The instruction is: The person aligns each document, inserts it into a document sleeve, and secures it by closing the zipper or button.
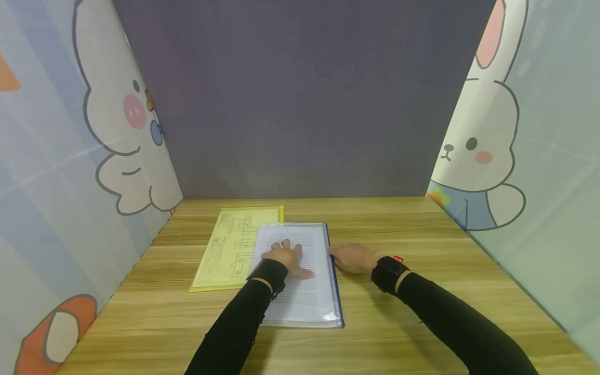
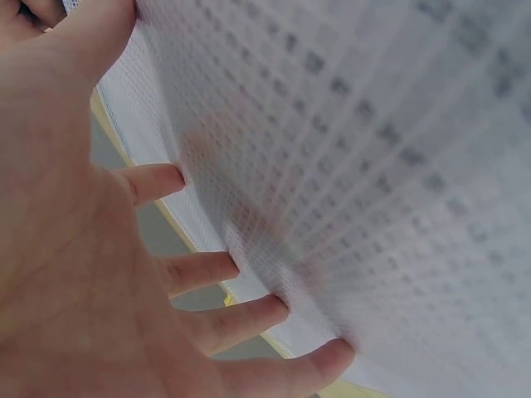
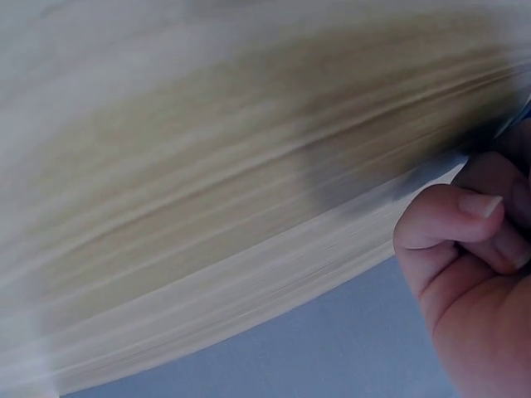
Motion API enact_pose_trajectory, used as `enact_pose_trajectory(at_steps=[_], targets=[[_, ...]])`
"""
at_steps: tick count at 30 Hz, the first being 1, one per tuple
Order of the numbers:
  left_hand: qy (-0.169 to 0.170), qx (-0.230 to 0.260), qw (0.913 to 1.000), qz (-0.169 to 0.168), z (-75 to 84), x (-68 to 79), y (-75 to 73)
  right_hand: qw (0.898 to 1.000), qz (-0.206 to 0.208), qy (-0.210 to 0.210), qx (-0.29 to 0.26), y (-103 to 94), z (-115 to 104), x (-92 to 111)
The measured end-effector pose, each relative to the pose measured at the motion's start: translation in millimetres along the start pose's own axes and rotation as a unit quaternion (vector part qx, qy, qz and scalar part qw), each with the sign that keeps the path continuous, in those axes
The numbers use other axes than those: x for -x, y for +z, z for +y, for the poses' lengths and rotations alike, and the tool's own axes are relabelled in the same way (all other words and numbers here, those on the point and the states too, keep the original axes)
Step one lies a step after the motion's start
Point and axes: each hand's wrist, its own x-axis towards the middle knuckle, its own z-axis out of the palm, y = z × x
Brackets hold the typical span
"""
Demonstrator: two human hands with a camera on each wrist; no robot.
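A clear document pouch [image 1: 300, 310] with a printed sheet inside lies flat on the table, a blue strip [image 1: 336, 291] running down its right edge. My left hand [image 1: 287, 259] rests on the pouch with its fingers spread. In the left wrist view, the fingertips of that hand [image 2: 75, 240] touch the surface over the printed lines. At the upper part of the blue edge, my right hand [image 1: 352, 258] pinches the pouch with curled fingers. In the right wrist view, thumb and fingers of this hand [image 3: 473, 257] are bent together; what lies between them is mostly hidden.
A yellow folder [image 1: 220, 255] with a diagram sheet lies to the left, partly under the pouch. Wood-grain table [image 1: 403, 328] surrounds both. A dark grey panel [image 1: 300, 104] stands at the back, with cartoon-printed sheets [image 1: 553, 172] along both sides.
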Motion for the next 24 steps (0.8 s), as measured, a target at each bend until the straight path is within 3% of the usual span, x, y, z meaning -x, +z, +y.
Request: enact_pose_trajectory(at_steps=[24], targets=[[0.001,-0.001,1.0000,0.006,0.7,0.0,1.4,0.999,0.008,-0.030,-0.011,0.9,-4.5,11.5]])
